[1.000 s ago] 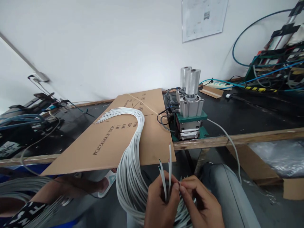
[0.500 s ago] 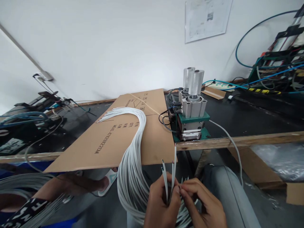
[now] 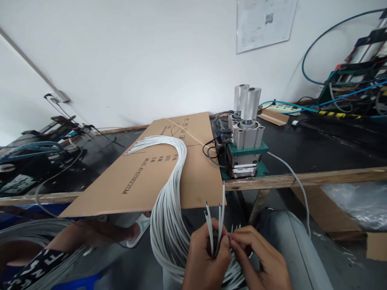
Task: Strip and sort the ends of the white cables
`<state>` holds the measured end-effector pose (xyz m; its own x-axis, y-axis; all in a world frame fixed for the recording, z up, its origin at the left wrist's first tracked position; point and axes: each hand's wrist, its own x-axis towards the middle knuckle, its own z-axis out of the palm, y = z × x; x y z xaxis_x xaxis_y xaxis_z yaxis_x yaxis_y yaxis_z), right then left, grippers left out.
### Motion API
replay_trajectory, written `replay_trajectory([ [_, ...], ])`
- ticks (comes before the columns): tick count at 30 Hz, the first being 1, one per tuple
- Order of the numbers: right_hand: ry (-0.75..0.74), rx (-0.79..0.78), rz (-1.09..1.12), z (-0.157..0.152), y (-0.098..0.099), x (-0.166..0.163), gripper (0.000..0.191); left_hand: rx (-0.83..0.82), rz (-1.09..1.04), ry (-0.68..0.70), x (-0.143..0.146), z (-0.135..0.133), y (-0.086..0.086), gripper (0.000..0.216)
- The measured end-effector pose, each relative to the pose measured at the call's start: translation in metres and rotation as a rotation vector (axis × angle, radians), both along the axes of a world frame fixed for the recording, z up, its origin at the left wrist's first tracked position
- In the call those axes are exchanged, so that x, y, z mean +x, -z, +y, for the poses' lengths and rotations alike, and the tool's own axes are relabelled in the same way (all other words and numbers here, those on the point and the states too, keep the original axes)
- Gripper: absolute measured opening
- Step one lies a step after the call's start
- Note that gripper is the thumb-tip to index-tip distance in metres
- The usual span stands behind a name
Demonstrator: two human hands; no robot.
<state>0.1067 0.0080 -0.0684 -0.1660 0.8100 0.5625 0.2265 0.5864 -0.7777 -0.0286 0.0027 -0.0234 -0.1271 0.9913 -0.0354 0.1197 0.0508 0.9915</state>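
Cables are draped over the front edge of cardboard, several held in left hand; right hand pinched narrow, contents unclear. Likely springy; best gripped near tips.

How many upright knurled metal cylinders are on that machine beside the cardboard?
2 visible: the front cylinder, on the right, and the rear cylinder, partly hidden behind it to the left.

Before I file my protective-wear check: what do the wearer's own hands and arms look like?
The left hand and right hand are both ungloved, with no ring or marking that I can make out. The lower picture edge cuts them off around the wrists, so I cannot tell about sleeves.
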Motion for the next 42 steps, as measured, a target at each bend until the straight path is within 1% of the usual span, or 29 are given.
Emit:
replay_trajectory([
  [4, 0.003, 0.022, 0.010, 0.000, -0.001, -0.002, 0.019, -0.010, -0.037, -0.026, -0.003, -0.003, 0.009, 0.017],
  [7, 0.019, 0.023, 0.010, 0.000, -0.002, -0.002, 0.018, -0.003, -0.039, -0.017, -0.004, -0.005, 0.014, 0.019],
  [16, 0.032, 0.076, -0.012, -0.002, -0.004, -0.001, 0.022, 0.006, 0.092, 0.005, -0.005, -0.003, 0.009, 0.016],
  [18, 0.025, 0.056, 0.004, -0.004, -0.005, -0.001, 0.021, 0.021, 0.084, 0.019, -0.006, -0.003, 0.009, 0.016],
  [21, 0.027, -0.018, 0.053, -0.006, -0.004, -0.005, 0.016, 0.017, -0.005, 0.039, -0.006, -0.003, 0.009, 0.020],
  [23, 0.043, -0.101, 0.110, -0.008, -0.001, -0.008, 0.014, -0.010, -0.077, 0.053, -0.006, -0.003, 0.010, 0.026],
  [27, 0.032, -0.383, 0.313, -0.010, 0.002, -0.014, 0.026, -0.055, -0.194, 0.075, -0.004, -0.005, 0.012, 0.038],
  [28, 0.010, -0.431, 0.344, -0.010, 0.002, -0.015, 0.027, -0.060, -0.232, 0.072, -0.003, -0.005, 0.012, 0.041],
  [30, -0.023, -0.480, 0.363, -0.009, -0.001, -0.014, 0.027, -0.065, -0.290, 0.060, -0.004, -0.007, 0.013, 0.046],
  [32, -0.032, -0.486, 0.364, -0.008, -0.004, -0.012, 0.028, -0.071, -0.290, 0.059, -0.004, -0.008, 0.013, 0.048],
  [35, -0.050, -0.449, 0.329, -0.007, -0.008, -0.009, 0.029, -0.090, -0.218, 0.069, -0.005, -0.007, 0.009, 0.045],
  [37, -0.061, -0.413, 0.282, -0.006, -0.009, -0.008, 0.029, -0.100, -0.177, 0.071, -0.005, -0.006, 0.004, 0.040],
  [42, -0.011, -0.323, 0.229, -0.005, -0.011, -0.009, 0.025, -0.113, -0.069, 0.078, -0.006, -0.002, -0.007, 0.026],
])
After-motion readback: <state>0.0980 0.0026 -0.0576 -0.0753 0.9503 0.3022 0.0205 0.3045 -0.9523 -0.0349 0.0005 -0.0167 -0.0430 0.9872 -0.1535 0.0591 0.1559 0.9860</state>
